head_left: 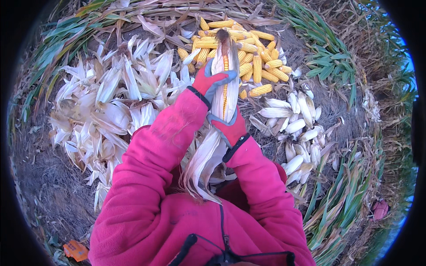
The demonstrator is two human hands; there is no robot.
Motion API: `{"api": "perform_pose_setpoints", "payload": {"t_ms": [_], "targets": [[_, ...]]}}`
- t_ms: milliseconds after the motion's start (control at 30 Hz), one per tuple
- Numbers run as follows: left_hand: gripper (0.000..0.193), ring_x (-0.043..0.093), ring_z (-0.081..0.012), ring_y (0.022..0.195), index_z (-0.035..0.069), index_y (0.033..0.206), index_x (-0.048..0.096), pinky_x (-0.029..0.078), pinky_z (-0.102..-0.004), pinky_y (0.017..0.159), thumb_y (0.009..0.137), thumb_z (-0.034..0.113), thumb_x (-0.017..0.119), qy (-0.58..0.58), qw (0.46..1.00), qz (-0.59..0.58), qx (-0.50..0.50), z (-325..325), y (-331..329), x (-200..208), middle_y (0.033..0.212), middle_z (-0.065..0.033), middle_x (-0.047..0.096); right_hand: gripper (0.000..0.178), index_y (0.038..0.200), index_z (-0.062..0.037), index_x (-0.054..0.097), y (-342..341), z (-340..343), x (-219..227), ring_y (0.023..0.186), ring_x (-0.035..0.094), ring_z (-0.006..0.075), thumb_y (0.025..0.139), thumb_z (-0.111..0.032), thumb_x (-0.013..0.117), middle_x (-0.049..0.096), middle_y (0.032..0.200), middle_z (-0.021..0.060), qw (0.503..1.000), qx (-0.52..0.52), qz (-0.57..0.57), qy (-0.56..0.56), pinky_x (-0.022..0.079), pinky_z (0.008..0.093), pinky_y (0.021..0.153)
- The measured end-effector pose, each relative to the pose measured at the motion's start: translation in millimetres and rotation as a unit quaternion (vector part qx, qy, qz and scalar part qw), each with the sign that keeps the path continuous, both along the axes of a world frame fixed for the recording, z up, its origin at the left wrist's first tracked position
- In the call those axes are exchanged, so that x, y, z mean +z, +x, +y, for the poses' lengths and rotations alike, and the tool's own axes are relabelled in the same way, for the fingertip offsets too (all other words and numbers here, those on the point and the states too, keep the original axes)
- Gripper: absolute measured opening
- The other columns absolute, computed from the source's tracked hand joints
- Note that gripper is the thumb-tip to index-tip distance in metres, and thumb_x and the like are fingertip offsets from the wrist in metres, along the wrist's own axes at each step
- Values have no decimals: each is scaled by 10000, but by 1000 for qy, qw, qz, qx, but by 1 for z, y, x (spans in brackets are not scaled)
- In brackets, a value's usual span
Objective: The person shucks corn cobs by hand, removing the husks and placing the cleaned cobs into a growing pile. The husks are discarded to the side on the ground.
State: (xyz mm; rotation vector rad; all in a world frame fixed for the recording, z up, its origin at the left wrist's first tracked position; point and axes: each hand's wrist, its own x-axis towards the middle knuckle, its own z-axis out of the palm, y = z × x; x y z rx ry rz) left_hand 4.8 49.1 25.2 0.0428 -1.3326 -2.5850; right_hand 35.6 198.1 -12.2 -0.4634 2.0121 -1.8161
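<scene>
An ear of corn (225,91) stands lengthwise between my gloved hands, its pale husk parted so that a strip of yellow kernels shows. Brown dried silk (224,37) tops its far tip. My left hand (214,82), in a red and grey glove, wraps the ear around its middle with the thumb across the front. Lower down, my right hand (230,127) grips the near end. A long strip of peeled husk (204,162) hangs from there toward my lap. Just beyond my hands lies a heap of husked yellow cobs (257,66).
Loose pale husks (106,106) are piled at the left. On the right sits a pile of ears still in whitish husks (301,128). Green and dry stalks (341,199) ring the bare soil (57,190). An orange object (76,250) lies at the lower left.
</scene>
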Motion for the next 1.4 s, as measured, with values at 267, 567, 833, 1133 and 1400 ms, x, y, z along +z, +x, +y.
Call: {"api": "perform_pose_setpoints", "payload": {"t_ms": [267, 567, 833, 1133, 1400], "targets": [[394, 526, -101, 853, -13, 1066, 554, 417, -246, 780, 893, 340, 529, -130, 972, -48, 191, -19, -2, 3, 948, -46, 594, 791, 1202, -10, 429, 11, -3, 1, 988, 583, 310, 586, -340, 800, 584, 1064, 196, 959, -74, 175, 211, 455, 373, 828], [309, 581, -211, 818, -5, 1020, 594, 441, -312, 738, 901, 263, 496, -366, 878, 45, 305, -26, 3, -14, 894, -135, 613, 827, 1237, -18, 412, 14, 0, 6, 969, 593, 289, 561, -275, 811, 585, 1072, 177, 968, -8, 183, 174, 462, 367, 825], [313, 582, -239, 849, -3, 1048, 572, 443, -305, 769, 911, 259, 471, -327, 912, 41, 245, -33, -2, -37, 925, -145, 605, 805, 1262, -29, 395, -3, 21, -12, 908, 601, 181, 571, -90, 805, 617, 1012, 102, 951, 267, -147, -57, 479, 335, 805], [391, 577, -125, 817, -16, 959, 622, 456, -270, 750, 793, 337, 653, -130, 989, 29, 66, -41, 37, 34, 873, -63, 628, 748, 1256, -36, 424, -11, 40, 13, 856, 608, 208, 601, -130, 773, 608, 995, 139, 885, 389, -235, -103, 503, 340, 688], [301, 596, -127, 749, -21, 943, 609, 460, -292, 690, 869, 267, 562, -314, 945, 75, 59, -34, 47, 25, 810, -60, 642, 743, 1258, -14, 426, -67, 73, -4, 1044, 548, 184, 600, -87, 764, 557, 1153, 114, 974, 112, 153, 123, 439, 320, 891]]}}
